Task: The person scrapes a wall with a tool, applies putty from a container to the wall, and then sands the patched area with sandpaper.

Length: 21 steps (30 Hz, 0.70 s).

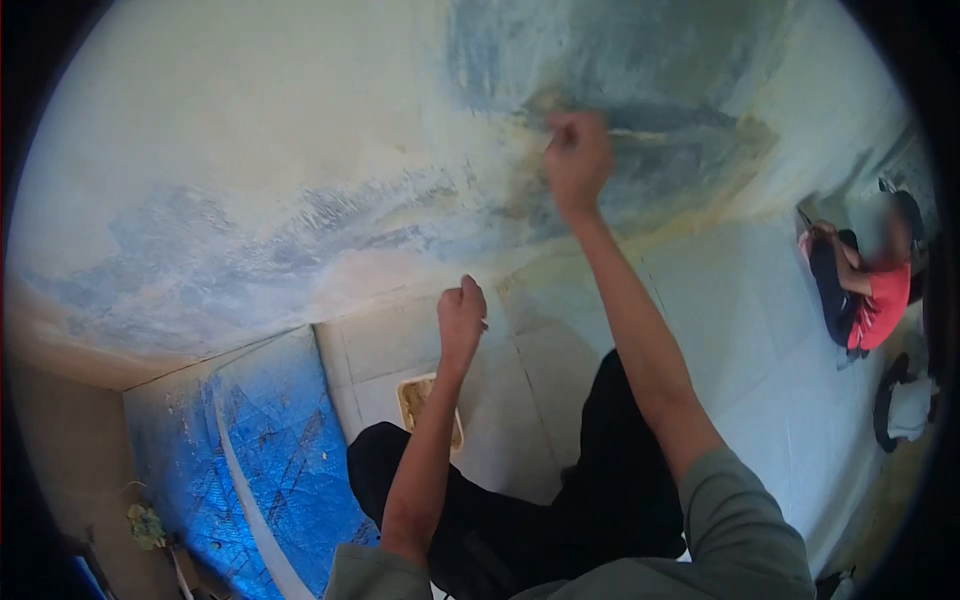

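My right hand (pixel 580 160) is raised against the dark grey-green patch on the wall (pixel 680 150), its fingers curled and smeared by motion; what it holds, if anything, cannot be made out. Lower and to the left, my left hand (pixel 463 318) is closed in front of the wall's bottom edge, with a small pale bit showing at its right side. Below the left hand, partly behind my left forearm, a yellowish rectangular tray (pixel 416 402) lies on the floor. Scraped grey-blue marks (pixel 340 205) run along the lower wall.
A blue sheet (pixel 290 430) covers the floor at the lower left, beside pale tiles (pixel 740 310). At the far right sits a person in a red shirt (pixel 882 305), with a white and dark item (pixel 908 408) nearby. My bent knees are below my hands.
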Each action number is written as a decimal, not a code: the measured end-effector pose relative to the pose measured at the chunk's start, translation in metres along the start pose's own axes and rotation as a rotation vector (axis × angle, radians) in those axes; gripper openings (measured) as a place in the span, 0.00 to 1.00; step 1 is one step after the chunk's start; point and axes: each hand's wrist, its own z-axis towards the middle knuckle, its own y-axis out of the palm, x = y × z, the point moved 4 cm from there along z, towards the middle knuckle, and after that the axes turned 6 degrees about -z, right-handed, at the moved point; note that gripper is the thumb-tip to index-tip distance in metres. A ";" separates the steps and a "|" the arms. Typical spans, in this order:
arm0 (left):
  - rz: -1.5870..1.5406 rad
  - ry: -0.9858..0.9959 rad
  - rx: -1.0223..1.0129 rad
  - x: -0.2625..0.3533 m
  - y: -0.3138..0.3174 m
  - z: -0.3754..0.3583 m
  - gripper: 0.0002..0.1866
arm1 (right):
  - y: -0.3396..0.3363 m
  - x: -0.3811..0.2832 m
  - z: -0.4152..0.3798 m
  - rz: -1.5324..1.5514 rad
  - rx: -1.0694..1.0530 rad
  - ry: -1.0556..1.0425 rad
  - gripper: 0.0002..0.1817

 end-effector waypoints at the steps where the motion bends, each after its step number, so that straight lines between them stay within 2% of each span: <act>1: 0.127 0.016 0.011 -0.004 -0.002 0.002 0.33 | -0.009 0.014 0.014 0.044 0.111 0.148 0.09; 3: 0.293 0.061 -0.055 -0.029 -0.014 0.012 0.31 | 0.000 0.018 -0.008 0.031 0.071 0.000 0.06; 4: 0.348 0.085 -0.009 -0.046 -0.021 0.018 0.30 | 0.011 0.016 -0.035 -0.108 -0.032 0.095 0.06; 6: 0.365 -0.119 0.008 -0.034 -0.024 0.021 0.33 | 0.024 0.001 -0.064 0.156 -0.076 -0.199 0.10; 8: 0.097 -0.043 -0.034 -0.005 -0.017 0.009 0.32 | 0.015 -0.015 -0.046 0.097 -0.154 -0.140 0.10; 10: -0.012 0.060 -0.089 0.004 -0.010 0.005 0.32 | 0.008 -0.009 -0.030 0.024 -0.095 -0.075 0.09; 12: 0.010 0.053 -0.099 0.007 -0.006 0.005 0.32 | 0.007 0.011 -0.023 -0.033 0.072 0.024 0.10; 13: 0.019 0.017 -0.087 0.004 -0.008 0.008 0.32 | 0.007 0.011 -0.032 -0.066 -0.038 -0.074 0.11; 14: 0.024 -0.003 -0.070 0.002 -0.010 0.002 0.32 | 0.001 0.011 -0.042 -0.066 -0.023 -0.080 0.11; 16: 0.011 0.007 -0.066 0.000 -0.009 0.004 0.31 | 0.015 0.006 -0.066 -0.068 -0.161 -0.230 0.09; 18: -0.017 0.007 -0.050 -0.016 -0.009 0.016 0.30 | 0.007 0.012 -0.055 -0.023 -0.105 -0.322 0.06; 20: -0.005 -0.007 -0.039 -0.002 0.003 0.003 0.30 | 0.003 0.025 -0.032 -0.185 -0.185 -0.164 0.08; 21: 0.017 0.032 -0.103 0.004 0.004 -0.003 0.31 | 0.004 0.032 -0.034 -0.205 -0.397 -0.056 0.10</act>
